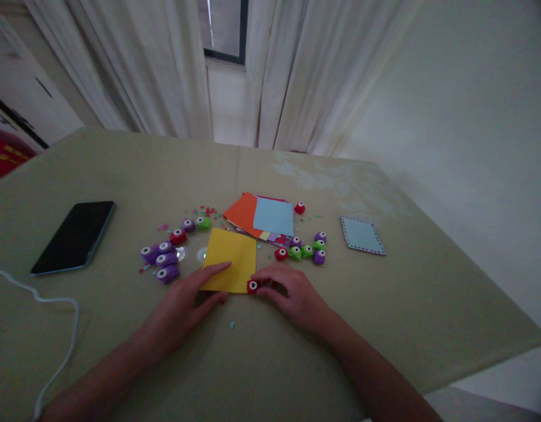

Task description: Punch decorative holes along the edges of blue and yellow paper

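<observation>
Head view: the right grip (296,293) is pinched, thumb against fingers, on a red punch (253,286) set at the near right corner of a yellow sheet (232,252). The left grip (189,299) has its fingers apart, the index finger resting on that sheet and the thumb by its near edge; the sheet lies between the two on the bench (270,363). Well to the right of the right grip, a pale blue card (363,235) carries a dotted border around its edges, and I would judge that piece done. The yellow sheet looks hardly begun: its far and left edges seem plain, though any mark under the punch is hidden. Beyond both grips, overlapping loose sheets (274,216), orange and light blue uppermost, appear largely unworked. Purple punches (167,274) lie just beyond the left grip, green punches (295,253) beyond the right. Paper scraps (210,211) past the left grip suggest some punching is done.
</observation>
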Motion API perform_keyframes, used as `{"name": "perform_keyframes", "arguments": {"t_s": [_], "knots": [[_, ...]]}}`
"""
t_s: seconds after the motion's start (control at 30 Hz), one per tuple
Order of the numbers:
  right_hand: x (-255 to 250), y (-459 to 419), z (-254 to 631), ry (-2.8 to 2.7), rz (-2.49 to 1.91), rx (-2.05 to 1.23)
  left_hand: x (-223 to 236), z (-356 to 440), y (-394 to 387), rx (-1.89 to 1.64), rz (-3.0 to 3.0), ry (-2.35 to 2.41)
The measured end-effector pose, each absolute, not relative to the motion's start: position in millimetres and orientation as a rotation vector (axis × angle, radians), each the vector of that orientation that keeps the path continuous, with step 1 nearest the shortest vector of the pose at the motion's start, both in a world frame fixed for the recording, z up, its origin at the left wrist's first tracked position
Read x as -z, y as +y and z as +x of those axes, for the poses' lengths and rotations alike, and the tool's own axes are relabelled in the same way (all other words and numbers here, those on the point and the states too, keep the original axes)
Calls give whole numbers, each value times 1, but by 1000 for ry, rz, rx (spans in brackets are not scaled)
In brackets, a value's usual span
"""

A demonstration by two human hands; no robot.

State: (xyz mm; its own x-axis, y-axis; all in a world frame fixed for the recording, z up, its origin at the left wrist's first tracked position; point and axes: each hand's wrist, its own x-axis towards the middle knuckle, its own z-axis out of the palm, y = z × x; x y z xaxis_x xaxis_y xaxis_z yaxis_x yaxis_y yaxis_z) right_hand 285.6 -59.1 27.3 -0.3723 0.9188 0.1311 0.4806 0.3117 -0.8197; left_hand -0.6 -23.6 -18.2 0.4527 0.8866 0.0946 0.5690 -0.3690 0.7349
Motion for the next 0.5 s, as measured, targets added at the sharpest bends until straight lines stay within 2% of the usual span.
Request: {"name": "perform_keyframes", "arguments": {"t_s": [0.5], "knots": [[-28,-59,285,-1944,-1263,-957,10,-1,-23,-631,1997,1203]]}}
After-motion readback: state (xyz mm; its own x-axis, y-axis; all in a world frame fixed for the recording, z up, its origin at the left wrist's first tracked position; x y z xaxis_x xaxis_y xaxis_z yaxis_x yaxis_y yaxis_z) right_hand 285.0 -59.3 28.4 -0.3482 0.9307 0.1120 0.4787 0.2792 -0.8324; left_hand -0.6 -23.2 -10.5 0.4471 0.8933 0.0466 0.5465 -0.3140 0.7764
